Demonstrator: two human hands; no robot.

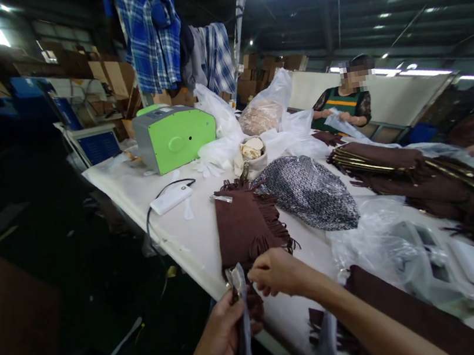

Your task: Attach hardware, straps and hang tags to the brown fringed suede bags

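My left hand [225, 333] is closed around a strip of translucent plastic [243, 319], with a small metallic piece showing at the thumb. What lies inside the plastic cannot be made out. Just to the right, my right hand [278, 272] has its fingers curled together in a pinch, and whatever they hold is hidden. Beyond both hands, a brown fringed fabric piece [240, 230] lies on the white table [178, 233], with a small clear packet [221, 199] on its far end. A speckled black-and-white cloth [310, 190] rests beside the fringe.
A green-and-grey machine [182, 138] stands at the back, near a white power bank [172, 199] with a black cable. Plastic bags and a container [254, 154] sit behind. Brown fringed pieces with gold zippers [395, 163] are piled right. A co-worker [345, 102] handles plastic across the table.
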